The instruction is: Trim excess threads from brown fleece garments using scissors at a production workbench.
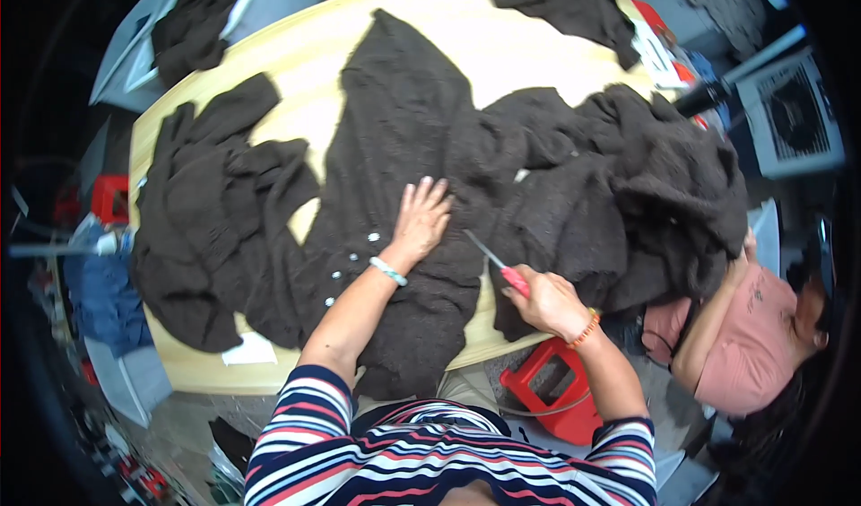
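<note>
A dark brown knitted garment (pixel 395 120) lies spread across the middle of the table in front of me. My left hand (pixel 423 223) rests flat on it, fingers stretched and holding nothing. Several small pale buttons (pixel 374 237) show on the dark cloth to the left of that wrist. My right hand (pixel 549 304) is closed around the pink handle of a slim tool (pixel 513 277). Its thin metal shaft points up and left over the garment, near my left hand. Whether the tip touches the cloth, I cannot tell.
More dark garments lie on the pale wooden table (pixel 202 376) at the left (pixel 215 210) and right (pixel 682 183). A co-worker in a pink top (pixel 749 344) reaches the table's right edge. A red plastic stool (pixel 560 398) stands below. Grey bins (pixel 278 4) hold cloth beyond.
</note>
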A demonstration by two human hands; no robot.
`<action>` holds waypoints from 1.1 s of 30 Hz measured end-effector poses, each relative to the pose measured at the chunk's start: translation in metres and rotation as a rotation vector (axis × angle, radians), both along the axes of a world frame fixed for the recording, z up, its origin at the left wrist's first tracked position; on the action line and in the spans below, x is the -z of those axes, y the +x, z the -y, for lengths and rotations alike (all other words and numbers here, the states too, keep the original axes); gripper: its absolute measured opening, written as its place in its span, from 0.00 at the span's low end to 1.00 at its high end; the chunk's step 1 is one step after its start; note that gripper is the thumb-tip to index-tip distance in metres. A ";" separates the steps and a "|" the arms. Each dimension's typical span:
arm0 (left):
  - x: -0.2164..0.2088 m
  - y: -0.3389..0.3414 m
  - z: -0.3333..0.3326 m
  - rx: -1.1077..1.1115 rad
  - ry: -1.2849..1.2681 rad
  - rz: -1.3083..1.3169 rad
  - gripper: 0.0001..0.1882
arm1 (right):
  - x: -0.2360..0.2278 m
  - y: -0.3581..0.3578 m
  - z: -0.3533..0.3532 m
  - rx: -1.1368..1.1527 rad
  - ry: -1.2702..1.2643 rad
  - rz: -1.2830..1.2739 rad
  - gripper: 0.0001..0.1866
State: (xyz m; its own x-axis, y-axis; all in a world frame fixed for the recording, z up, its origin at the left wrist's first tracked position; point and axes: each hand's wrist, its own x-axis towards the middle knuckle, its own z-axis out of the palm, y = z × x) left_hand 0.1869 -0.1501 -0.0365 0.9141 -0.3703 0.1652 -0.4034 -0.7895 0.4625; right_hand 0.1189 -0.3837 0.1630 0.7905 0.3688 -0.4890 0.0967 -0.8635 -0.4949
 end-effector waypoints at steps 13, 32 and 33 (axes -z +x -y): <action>-0.040 -0.040 -0.050 0.126 0.227 0.022 0.09 | 0.057 -0.069 -0.033 0.473 0.198 0.169 0.20; -0.176 -0.076 0.033 -0.059 -1.003 -0.355 0.21 | -0.003 -0.125 -0.030 0.810 0.782 0.235 0.16; -0.226 -0.083 0.040 0.027 -1.308 -0.435 0.19 | -0.010 -0.127 -0.024 0.820 0.799 0.298 0.18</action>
